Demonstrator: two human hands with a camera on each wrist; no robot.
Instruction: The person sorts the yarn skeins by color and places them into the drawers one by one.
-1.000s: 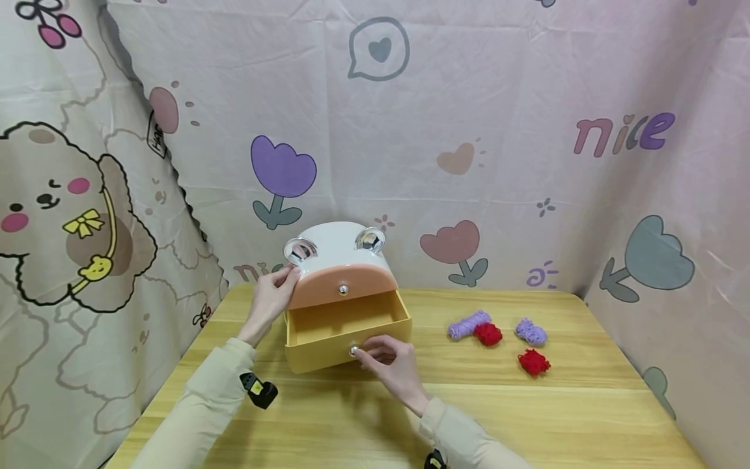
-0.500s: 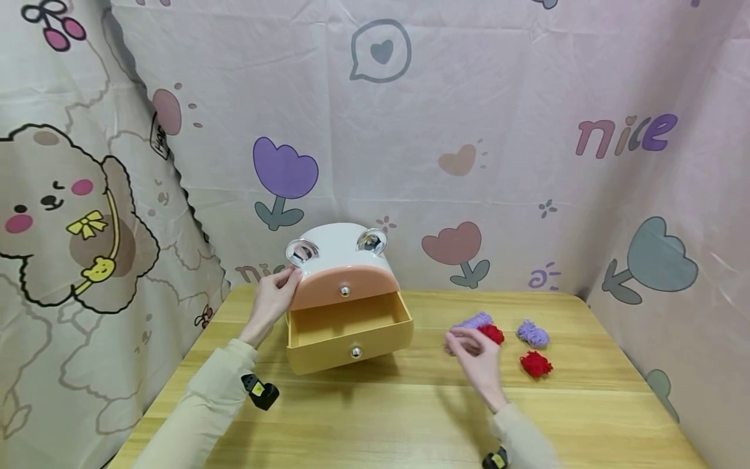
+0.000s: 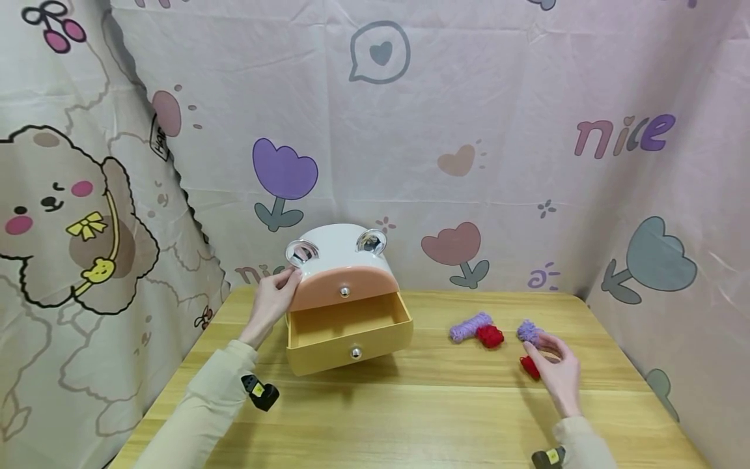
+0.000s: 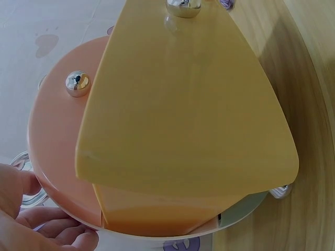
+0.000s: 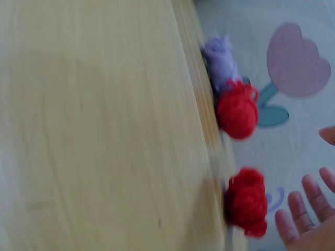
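Note:
A small frog-shaped drawer box, with a white top and silver ring eyes, stands on the table. Its yellow lower drawer is pulled out and holds nothing visible; the orange upper drawer is closed. My left hand holds the box's upper left edge, thumb and fingers at the rim in the left wrist view. At the right, my right hand hovers with fingers apart over a red yarn bundle and beside a purple yarn bundle. Nothing visible is in its grasp, and it partly covers both bundles.
Between the box and my right hand lie a purple yarn skein and another red yarn bundle, touching each other. The wooden table ends at a printed cloth backdrop behind and at the sides.
My right hand has let go of the lower drawer's knob and moved right, past the skein, to the far yarn bundles. My left hand has stayed on the box.

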